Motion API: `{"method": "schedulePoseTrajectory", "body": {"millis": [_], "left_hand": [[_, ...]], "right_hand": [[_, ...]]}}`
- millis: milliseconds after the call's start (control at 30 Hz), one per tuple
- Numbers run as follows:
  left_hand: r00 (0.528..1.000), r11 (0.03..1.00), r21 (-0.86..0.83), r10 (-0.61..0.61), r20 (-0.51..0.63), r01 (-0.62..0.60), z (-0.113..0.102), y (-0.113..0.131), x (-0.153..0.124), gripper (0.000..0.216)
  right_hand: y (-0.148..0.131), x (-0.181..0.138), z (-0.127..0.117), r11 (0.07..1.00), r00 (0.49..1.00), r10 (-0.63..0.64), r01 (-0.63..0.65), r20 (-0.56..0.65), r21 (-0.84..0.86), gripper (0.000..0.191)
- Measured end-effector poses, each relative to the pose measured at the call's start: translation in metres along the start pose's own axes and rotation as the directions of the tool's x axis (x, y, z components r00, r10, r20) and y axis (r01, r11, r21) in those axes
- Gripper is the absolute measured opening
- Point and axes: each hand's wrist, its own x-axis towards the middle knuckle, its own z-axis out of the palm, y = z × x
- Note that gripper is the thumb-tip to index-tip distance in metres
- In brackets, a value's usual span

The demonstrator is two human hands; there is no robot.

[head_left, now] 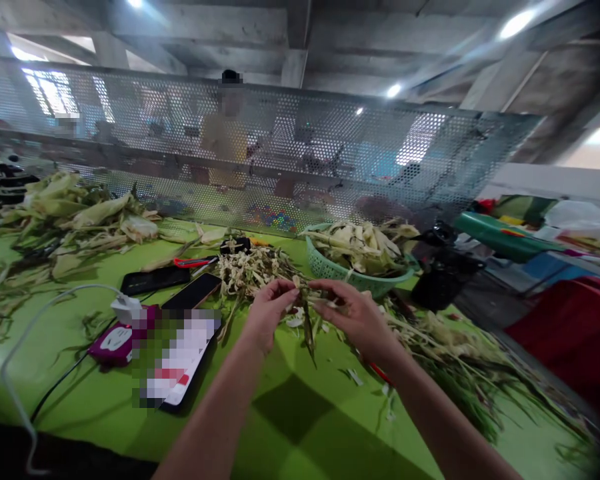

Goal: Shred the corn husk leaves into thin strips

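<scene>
My left hand (269, 310) and my right hand (353, 310) meet over the green table (300, 427), both pinched on a thin strip of corn husk (307, 320) that hangs down between them. Just behind my hands lies a heap of pale shredded husk strips (247, 267). A teal plastic basket (330, 267) filled with husk leaves stands beyond my right hand.
Several phones (155, 280) and a purple power strip (115, 340) with a white charger and cable lie at left. Corn husks pile up at the far left (80, 213) and along the right edge. A perforated metal screen (280, 153) backs the table; a person stands behind it.
</scene>
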Motion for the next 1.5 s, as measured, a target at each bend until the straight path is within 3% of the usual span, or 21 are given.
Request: {"method": "schedulePoseTrajectory", "body": {"millis": [133, 200, 367, 467, 567, 733, 867, 1000, 1133, 1300, 1400, 1500], "left_hand": [[1.000, 0.999, -0.054, -0.006, 0.000, 0.006, 0.000, 0.000, 0.001, 0.028], [0.998, 0.995, -0.100, -0.006, -0.057, 0.000, -0.001, 0.002, 0.002, 0.031], [0.966, 0.968, -0.234, 0.033, -0.257, -0.095, -0.007, 0.008, 0.006, 0.036], [0.946, 0.960, -0.252, 0.034, -0.322, -0.120, -0.011, 0.012, 0.008, 0.038], [0.934, 0.952, -0.271, 0.039, -0.355, -0.143, -0.015, 0.014, 0.011, 0.037], [0.954, 0.942, -0.314, 0.018, -0.298, -0.115, -0.014, 0.012, 0.011, 0.036], [0.983, 0.941, -0.336, -0.022, -0.181, -0.040, -0.009, 0.009, 0.007, 0.035], [0.989, 0.951, -0.305, -0.093, -0.116, 0.054, -0.005, 0.009, 0.004, 0.033], [0.989, 0.950, -0.304, -0.104, -0.109, 0.066, -0.005, 0.009, 0.004, 0.031], [0.979, 0.927, -0.374, -0.049, -0.196, -0.029, -0.012, 0.010, 0.010, 0.029], [0.946, 0.911, -0.393, -0.011, -0.323, -0.124, -0.019, 0.013, 0.013, 0.028], [0.927, 0.910, -0.383, 0.003, -0.376, -0.159, -0.022, 0.017, 0.014, 0.026]], "right_hand": [[0.013, 0.008, 0.019, 0.951, 0.990, 0.064, -0.099, 0.128, 0.294, 0.038], [0.020, 0.010, 0.021, 0.926, 0.981, 0.111, -0.161, 0.161, 0.342, 0.033], [0.041, 0.011, 0.009, 0.984, 0.989, 0.147, -0.149, 0.032, 0.096, 0.018], [0.057, 0.013, -0.005, 0.985, 0.985, 0.165, -0.168, -0.054, -0.042, 0.019], [0.067, 0.013, -0.015, 0.974, 0.974, 0.224, -0.225, -0.043, -0.019, 0.024], [0.046, 0.004, -0.007, 0.898, 0.942, 0.280, -0.325, 0.186, 0.297, 0.032], [0.020, 0.005, 0.022, 0.813, 0.944, 0.156, -0.290, 0.292, 0.504, 0.056], [0.016, 0.013, 0.047, 0.723, 0.941, 0.126, -0.304, 0.315, 0.621, 0.042], [0.027, 0.014, 0.045, 0.722, 0.949, 0.225, -0.313, 0.219, 0.616, 0.019], [0.038, 0.014, 0.014, 0.736, 0.939, 0.341, -0.294, 0.042, 0.610, 0.024], [0.043, 0.015, -0.012, 0.736, 0.924, 0.373, -0.238, -0.086, 0.634, 0.027], [0.046, 0.014, -0.039, 0.752, 0.903, 0.379, -0.172, -0.203, 0.637, 0.026]]}}
